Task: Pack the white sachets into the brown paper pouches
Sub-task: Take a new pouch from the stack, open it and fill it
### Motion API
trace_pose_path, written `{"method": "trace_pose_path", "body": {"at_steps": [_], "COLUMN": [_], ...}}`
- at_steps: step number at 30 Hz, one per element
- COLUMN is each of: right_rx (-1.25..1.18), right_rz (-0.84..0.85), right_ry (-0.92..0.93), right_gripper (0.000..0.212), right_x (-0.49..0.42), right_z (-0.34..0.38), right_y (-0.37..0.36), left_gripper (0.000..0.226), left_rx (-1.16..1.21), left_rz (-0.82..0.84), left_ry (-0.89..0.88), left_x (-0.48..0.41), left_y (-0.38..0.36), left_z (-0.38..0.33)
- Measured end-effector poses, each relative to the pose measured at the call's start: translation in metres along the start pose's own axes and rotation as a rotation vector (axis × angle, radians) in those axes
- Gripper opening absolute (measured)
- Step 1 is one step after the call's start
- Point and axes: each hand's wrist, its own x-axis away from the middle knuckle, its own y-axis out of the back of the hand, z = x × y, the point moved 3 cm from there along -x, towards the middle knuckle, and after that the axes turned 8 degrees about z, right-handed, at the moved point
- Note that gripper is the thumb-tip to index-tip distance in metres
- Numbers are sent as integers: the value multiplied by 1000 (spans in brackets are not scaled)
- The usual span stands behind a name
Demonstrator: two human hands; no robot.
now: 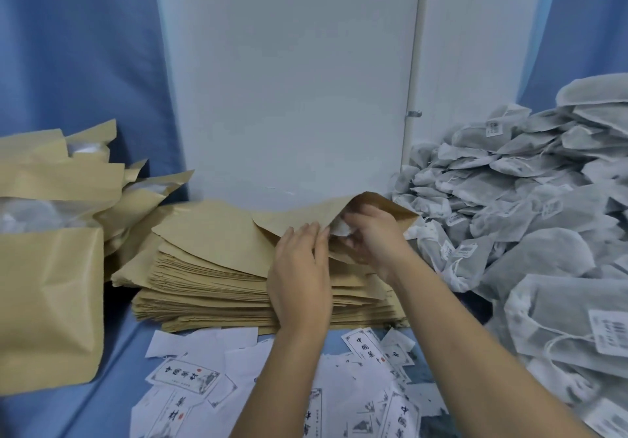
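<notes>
A tall stack of flat brown paper pouches (210, 267) lies in the middle. Its top pouch (306, 217) is lifted open at the right end. My left hand (299, 267) rests on that pouch, fingertips at its mouth edge. My right hand (373, 234) is at the pouch mouth and grips a white sachet (341, 225), partly hidden between the fingers and the paper. A big heap of white sachets (530, 220) with strings and tags fills the right side.
Filled brown pouches (51, 284) stand and lean at the left. Printed white paper labels (190, 376) lie scattered on the blue cloth in front. A white panel (289, 81) stands behind the stack.
</notes>
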Motion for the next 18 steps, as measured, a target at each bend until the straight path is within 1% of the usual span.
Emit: {"method": "trace_pose_path", "body": {"at_steps": [3, 5, 7, 9, 11, 12, 14, 15, 16, 17, 18], "right_rx": [50, 123, 104, 133, 204, 255, 400, 460, 489, 483, 404], "right_rz": [-42, -15, 81, 102, 19, -49, -153, -148, -98, -34, 24], "right_ry": [-69, -129, -170, -176, -141, -99, -22, -5, -15, -48, -93], "right_gripper": [26, 30, 30, 25, 26, 26, 21, 20, 21, 25, 27], "right_x": [-4, -7, -8, -6, 0, 2, 7, 8, 9, 8, 8], "right_z": [3, 4, 5, 5, 5, 4, 6, 7, 8, 7, 6], "right_y": [-13, -21, -28, -30, -29, -28, -25, -26, -30, -34, -39], "left_gripper": [33, 29, 29, 32, 33, 32, 32, 31, 30, 29, 28], "left_rx": [-74, -82, -41, 5, -18, -32, -31, -28, -34, -43, -36], "left_rz": [-9, -38, -50, -33, -48, -58, -83, -98, -116, -135, -149], "left_ry": [-101, -152, -137, -70, -36, -36, -36, -35, -40, -48, -55], "left_x": [11, 16, 18, 15, 12, 10, 11, 12, 14, 16, 18], "left_y": [4, 6, 9, 12, 17, 19, 22, 23, 24, 25, 26], "left_z": [-9, -12, -11, -5, 1, 2, 3, 2, 1, 0, -1]}}
